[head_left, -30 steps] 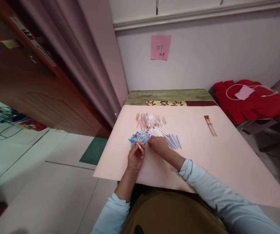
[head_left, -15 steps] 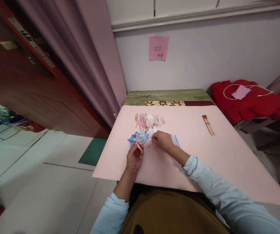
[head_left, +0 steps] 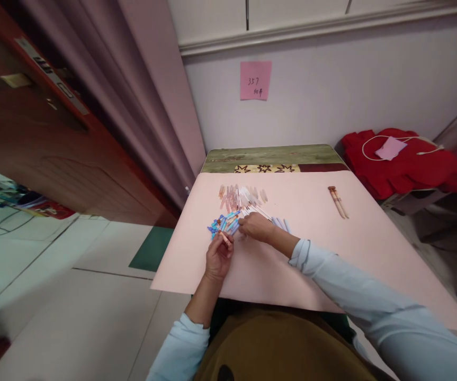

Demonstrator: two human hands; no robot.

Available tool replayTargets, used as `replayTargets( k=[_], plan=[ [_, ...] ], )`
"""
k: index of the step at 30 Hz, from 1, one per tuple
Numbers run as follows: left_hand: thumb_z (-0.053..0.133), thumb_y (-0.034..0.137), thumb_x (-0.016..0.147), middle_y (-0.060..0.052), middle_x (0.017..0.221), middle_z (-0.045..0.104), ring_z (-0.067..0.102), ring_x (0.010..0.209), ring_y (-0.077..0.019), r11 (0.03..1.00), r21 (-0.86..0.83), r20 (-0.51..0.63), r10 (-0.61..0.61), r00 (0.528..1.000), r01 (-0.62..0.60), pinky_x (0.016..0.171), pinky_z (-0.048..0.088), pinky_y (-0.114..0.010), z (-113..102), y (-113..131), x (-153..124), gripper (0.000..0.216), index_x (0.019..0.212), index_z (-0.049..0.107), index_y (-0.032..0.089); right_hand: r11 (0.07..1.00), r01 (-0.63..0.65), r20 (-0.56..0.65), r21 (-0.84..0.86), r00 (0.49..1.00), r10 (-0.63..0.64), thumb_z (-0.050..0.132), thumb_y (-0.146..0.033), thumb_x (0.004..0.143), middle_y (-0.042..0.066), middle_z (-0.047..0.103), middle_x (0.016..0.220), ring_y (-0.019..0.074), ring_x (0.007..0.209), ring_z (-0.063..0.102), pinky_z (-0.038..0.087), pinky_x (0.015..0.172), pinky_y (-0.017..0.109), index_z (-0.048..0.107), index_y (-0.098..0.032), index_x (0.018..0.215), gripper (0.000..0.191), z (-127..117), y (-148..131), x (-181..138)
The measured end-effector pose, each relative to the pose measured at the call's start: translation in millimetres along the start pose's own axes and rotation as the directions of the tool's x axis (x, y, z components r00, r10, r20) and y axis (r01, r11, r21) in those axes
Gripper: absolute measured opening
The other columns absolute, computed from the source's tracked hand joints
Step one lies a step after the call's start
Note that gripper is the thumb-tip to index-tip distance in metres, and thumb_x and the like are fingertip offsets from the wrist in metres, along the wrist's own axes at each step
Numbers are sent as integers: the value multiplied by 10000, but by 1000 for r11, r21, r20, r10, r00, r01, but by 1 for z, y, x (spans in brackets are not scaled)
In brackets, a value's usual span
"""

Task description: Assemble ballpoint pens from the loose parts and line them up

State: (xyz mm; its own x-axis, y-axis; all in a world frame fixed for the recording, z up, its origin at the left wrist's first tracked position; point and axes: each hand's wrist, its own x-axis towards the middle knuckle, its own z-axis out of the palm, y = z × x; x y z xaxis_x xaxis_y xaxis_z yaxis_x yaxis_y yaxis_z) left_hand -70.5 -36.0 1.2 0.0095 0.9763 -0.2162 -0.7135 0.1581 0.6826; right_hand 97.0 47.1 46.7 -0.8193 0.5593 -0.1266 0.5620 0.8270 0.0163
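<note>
My left hand (head_left: 219,256) is closed around a peach-coloured pen piece (head_left: 225,239), held just below a pile of small blue pen parts (head_left: 217,225). My right hand (head_left: 255,227) reaches over the right edge of that pile with its fingers pinched together; what they hold, if anything, is hidden. Behind the hands lie translucent brownish and clear pen tubes (head_left: 234,196) in a loose row. Thin white refills (head_left: 266,212) stick out behind the right hand. Several pale lilac tubes (head_left: 281,224) lie beside the right wrist.
Two pens with brown tops (head_left: 338,202) lie apart on the right of the pink sheet (head_left: 307,259) covering the table. A red cloth (head_left: 403,169) with a white cable is at the far right. A wooden door (head_left: 93,159) stands left, and a pink note (head_left: 256,80) is on the wall.
My right hand has moved left, from the white refills toward the blue parts. The left hand keeps its place with the pen piece. The camera view has shifted slightly.
</note>
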Motion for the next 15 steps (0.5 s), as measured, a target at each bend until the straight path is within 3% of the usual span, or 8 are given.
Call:
replayTargets(
  k=[11,15],
  plan=[
    [668,279,773,-33,729,626,491,484,-49,1000,6,-13,-17,1000,17,377,293,-140,4,2,-2,174,824,589,133,981,174,78,-82,983,-168,545,-162,874,108,707,833,189,769,636,408,699,297,708,-127,745,211,-9,-1,21],
    [677,275,762,-31,730,630,486,479,-43,1000,3,-14,-17,1000,17,380,295,-134,2,2,-1,178,834,594,135,970,225,58,-90,974,-220,503,-168,907,117,692,908,188,835,620,404,779,314,697,-116,829,215,-10,4,14]
  ],
)
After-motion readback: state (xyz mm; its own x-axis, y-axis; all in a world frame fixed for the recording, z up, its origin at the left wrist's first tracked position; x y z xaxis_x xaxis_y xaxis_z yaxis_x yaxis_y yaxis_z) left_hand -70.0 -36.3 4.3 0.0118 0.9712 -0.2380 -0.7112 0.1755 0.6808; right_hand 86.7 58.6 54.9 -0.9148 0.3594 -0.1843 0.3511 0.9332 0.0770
